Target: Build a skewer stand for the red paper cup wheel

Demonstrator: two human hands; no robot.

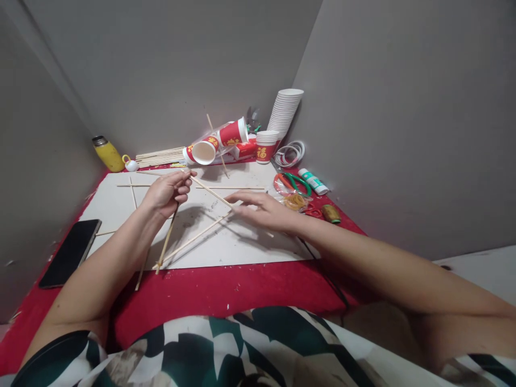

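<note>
The left hand [171,188] is pinching the upper corner of a triangular stick frame [212,192] between thumb and fingertips, its other fingers curling in towards the palm. The right hand [262,209] is gripping the frame's right corner, its fingers reaching along the wood and partly hiding the joint. The frame is slanting above a white board [242,252], its third corner pointing down towards the person, where two sticks are crossing at what looks like a binding. Beside the left forearm, loose sticks [134,194] are lying crossed on the board, and a black phone [70,252] is resting at its left edge. Beyond the right hand, a bag of rubber bands [295,202], a white-and-teal tube [313,181] and a gold-green spool [331,213] are lying near a coiled white cable [290,155]. Along the back, a yellow bottle [108,155] is leaning, a bundle of sticks [159,157] is lying flat, red paper cups [231,133] are lying on their sides, and a tall stack of white cups [285,110] is tilting near the wall. A red cloth [209,293] is spreading beneath the board.
</note>
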